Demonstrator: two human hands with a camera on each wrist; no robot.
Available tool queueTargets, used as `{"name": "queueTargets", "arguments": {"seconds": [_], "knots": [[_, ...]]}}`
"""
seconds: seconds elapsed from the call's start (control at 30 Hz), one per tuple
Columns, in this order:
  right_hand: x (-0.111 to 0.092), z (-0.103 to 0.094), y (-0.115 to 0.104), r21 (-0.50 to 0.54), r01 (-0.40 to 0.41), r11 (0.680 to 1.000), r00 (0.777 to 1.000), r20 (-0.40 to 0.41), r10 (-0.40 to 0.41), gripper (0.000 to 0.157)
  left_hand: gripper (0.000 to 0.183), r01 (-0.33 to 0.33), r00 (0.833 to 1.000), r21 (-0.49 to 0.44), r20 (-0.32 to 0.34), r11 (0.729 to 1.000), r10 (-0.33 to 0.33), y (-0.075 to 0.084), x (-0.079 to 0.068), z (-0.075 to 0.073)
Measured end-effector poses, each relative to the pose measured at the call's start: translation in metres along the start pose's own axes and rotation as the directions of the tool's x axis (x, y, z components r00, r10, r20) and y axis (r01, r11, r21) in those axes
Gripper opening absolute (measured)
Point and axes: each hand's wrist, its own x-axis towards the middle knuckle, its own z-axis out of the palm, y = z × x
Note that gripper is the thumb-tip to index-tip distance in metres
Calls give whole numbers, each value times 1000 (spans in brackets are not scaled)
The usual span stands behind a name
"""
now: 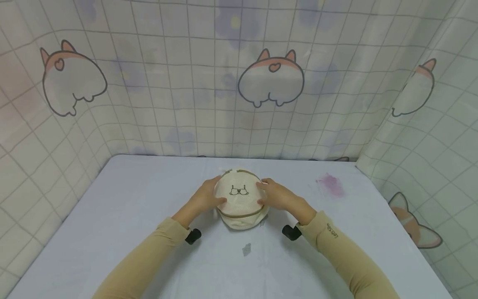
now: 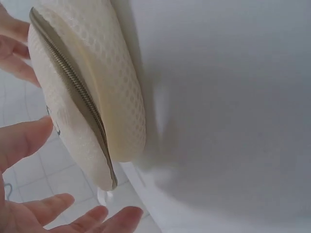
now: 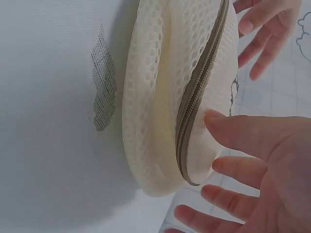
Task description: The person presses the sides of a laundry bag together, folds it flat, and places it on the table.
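Note:
A round cream mesh laundry bag [image 1: 239, 203] sits on the table, its lid printed with a small pair of glasses. A brownish zipper [image 3: 197, 92] runs along the lid's edge and appears closed on the side seen. At the bag's left side is my left hand [image 1: 204, 196], thumb at the lid and fingers spread around the edge. Opposite it, my right hand [image 1: 278, 195] has its thumb touching the lid, with loosely extended fingers beside the rim. The mesh side wall [image 2: 119, 87] sags in folds beneath the zipper. Neither hand is curled around the bag.
The white table [image 1: 130, 199] carries a grey patch [image 1: 247, 249] in front of the bag and a pink stain [image 1: 331, 185] at the back right. Grid-patterned curtains [image 1: 168, 83] with cartoon animals enclose the back and sides. Black wrist cameras [image 1: 291, 232] hang below both sleeves.

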Motion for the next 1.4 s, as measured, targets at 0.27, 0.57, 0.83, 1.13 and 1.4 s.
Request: {"name": "queueTargets", "arguments": {"seconds": [0.27, 0.57, 0.83, 1.13, 1.4], "knots": [[-3, 3, 1, 19, 45, 999, 998, -55, -44, 64, 74, -109, 994, 232, 8, 967, 110, 6, -5, 5], [-3, 21, 1, -14, 159, 987, 980, -121, -159, 69, 61, -252, 957, 431, -21, 867, 289, 0, -8, 12], [1, 28, -5, -74, 223, 972, 970, -87, -229, 76, 63, -243, 968, 440, 48, 864, 248, -1, -5, 18], [2, 35, -9, -104, 248, 963, 966, -43, -253, 86, 69, -214, 977, 414, 106, 885, 187, -10, 1, 27], [6, 36, -11, -75, 211, 975, 977, 2, -211, 89, 83, -194, 980, 395, 122, 898, 158, -7, -1, 26]]}}
